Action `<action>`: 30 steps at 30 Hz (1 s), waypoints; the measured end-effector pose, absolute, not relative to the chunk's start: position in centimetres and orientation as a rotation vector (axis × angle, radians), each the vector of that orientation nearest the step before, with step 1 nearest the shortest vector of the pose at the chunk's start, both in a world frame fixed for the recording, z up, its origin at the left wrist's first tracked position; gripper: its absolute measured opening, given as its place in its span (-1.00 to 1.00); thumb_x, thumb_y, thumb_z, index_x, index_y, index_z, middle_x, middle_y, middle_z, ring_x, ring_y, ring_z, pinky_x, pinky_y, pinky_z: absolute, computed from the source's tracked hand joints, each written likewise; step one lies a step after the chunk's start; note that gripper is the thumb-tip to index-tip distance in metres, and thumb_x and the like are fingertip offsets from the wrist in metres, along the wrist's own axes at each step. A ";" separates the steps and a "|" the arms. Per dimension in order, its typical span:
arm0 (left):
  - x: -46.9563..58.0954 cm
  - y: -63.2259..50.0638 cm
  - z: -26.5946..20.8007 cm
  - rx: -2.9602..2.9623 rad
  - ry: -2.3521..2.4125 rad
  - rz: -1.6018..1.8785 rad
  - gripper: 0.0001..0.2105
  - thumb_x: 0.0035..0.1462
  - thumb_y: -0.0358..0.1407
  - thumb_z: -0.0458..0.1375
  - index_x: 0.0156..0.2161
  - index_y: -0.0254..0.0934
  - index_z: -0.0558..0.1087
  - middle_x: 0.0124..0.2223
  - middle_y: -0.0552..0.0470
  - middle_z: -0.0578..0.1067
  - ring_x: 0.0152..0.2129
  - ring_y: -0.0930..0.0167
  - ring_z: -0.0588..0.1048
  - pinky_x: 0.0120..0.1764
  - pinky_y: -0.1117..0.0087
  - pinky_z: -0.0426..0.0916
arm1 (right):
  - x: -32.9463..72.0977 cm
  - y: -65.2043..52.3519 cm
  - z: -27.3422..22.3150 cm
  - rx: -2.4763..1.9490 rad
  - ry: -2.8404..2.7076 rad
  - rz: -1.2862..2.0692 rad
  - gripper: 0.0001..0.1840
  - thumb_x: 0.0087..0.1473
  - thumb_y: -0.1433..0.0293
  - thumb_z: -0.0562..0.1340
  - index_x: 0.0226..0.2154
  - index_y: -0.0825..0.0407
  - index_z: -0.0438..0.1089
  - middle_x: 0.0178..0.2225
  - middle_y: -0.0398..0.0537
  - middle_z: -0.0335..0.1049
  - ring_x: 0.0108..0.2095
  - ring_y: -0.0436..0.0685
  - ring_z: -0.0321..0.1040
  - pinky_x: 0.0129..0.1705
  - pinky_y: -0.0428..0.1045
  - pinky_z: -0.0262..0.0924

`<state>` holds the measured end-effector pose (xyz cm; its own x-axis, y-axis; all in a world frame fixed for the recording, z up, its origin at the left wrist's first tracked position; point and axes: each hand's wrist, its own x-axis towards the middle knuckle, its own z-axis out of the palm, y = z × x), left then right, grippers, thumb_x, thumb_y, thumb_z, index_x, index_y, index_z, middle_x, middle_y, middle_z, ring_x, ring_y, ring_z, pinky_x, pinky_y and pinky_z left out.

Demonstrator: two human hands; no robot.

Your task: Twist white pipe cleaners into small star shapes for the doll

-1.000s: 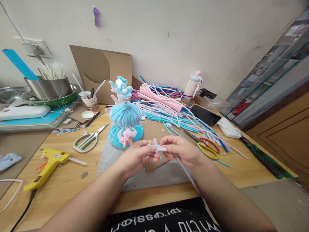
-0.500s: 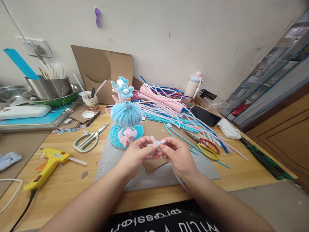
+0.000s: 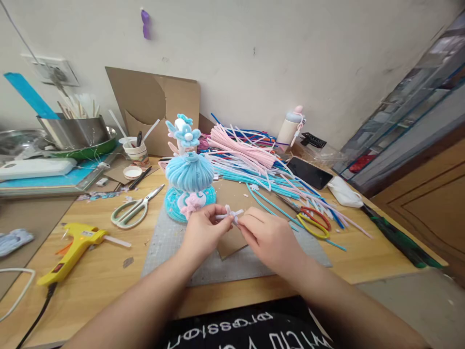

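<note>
Between my hands is a small piece of bent white pipe cleaner, its short ends sticking out. My left hand pinches it from the left with thumb and fingers. My right hand is closed on its right side, the fingertips partly hidden behind the knuckles. Just behind my left hand stands a fuzzy blue pipe-cleaner ornament with flowers on top and a pink star on its round base. Below my hands lie a piece of brown cardboard and a grey cutting mat.
Pink, white and blue pipe cleaners are heaped at the back. Red-and-yellow scissors lie to the right, near a phone. On the left are white-and-green scissors and a yellow glue gun. A bottle stands against the wall.
My right hand has turned over, knuckles now upward, and its grip has shifted at the white piece. The long white strand that hung below my right hand no longer shows.
</note>
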<state>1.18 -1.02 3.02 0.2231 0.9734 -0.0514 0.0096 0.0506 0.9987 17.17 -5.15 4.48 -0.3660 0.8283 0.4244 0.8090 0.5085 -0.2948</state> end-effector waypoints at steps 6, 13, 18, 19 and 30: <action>0.6 -1.0 3.4 1.463 1.011 0.737 -0.85 -0.08 -0.32 0.23 -0.35 -0.35 0.46 -0.45 0.02 0.52 -0.51 0.45 0.48 -0.41 0.47 0.32 | 19.2 -3.7 7.1 -1.144 -2.501 0.106 -0.81 0.17 0.44 0.10 -0.36 0.06 0.43 -0.39 -0.09 0.39 -0.37 0.03 0.30 -0.36 -0.07 0.04; 0.2 -0.8 3.7 1.329 0.795 0.462 -0.85 -0.08 -0.30 0.25 -0.38 -0.35 0.47 -0.56 0.08 0.48 -0.60 0.50 0.42 -0.47 0.50 0.27 | 20.1 -1.7 8.6 -0.938 -2.567 0.776 -0.87 0.06 0.49 0.22 -0.32 0.03 0.48 -0.41 -0.16 0.41 -0.41 -0.05 0.30 -0.39 -0.14 0.10; 0.2 -0.8 3.8 1.241 0.770 0.474 -0.85 -0.10 -0.29 0.27 -0.43 -0.36 0.46 -0.59 0.09 0.47 -0.62 0.51 0.41 -0.46 0.49 0.29 | 20.0 -1.7 9.3 -0.986 -2.548 0.884 -0.89 0.05 0.41 0.23 -0.31 0.04 0.45 -0.34 -0.14 0.40 -0.34 -0.02 0.32 -0.35 -0.14 0.15; 0.2 -0.8 3.8 1.233 0.772 0.481 -0.85 -0.11 -0.29 0.27 -0.44 -0.36 0.46 -0.59 0.09 0.47 -0.62 0.51 0.41 -0.46 0.49 0.29 | 20.0 -1.8 9.4 -0.988 -2.563 0.870 -0.88 0.03 0.38 0.25 -0.30 0.03 0.44 -0.33 -0.14 0.40 -0.32 -0.01 0.33 -0.32 -0.13 0.16; 0.3 -0.8 3.3 1.265 0.845 0.539 -0.79 -0.10 -0.23 0.28 -0.42 -0.36 0.45 -0.56 0.09 0.46 -0.61 0.52 0.41 -0.45 0.48 0.29 | 19.4 -2.6 9.6 -1.027 -2.793 0.330 -0.91 0.09 0.45 0.19 -0.37 0.04 0.43 -0.38 -0.14 0.34 -0.38 0.00 0.28 -0.39 -0.10 0.02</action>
<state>0.34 -0.76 3.25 0.5981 0.7616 -0.2497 0.0945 0.2424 0.9656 19.41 -2.62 9.58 -0.7552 0.6525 0.0621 0.6201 0.7419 -0.2550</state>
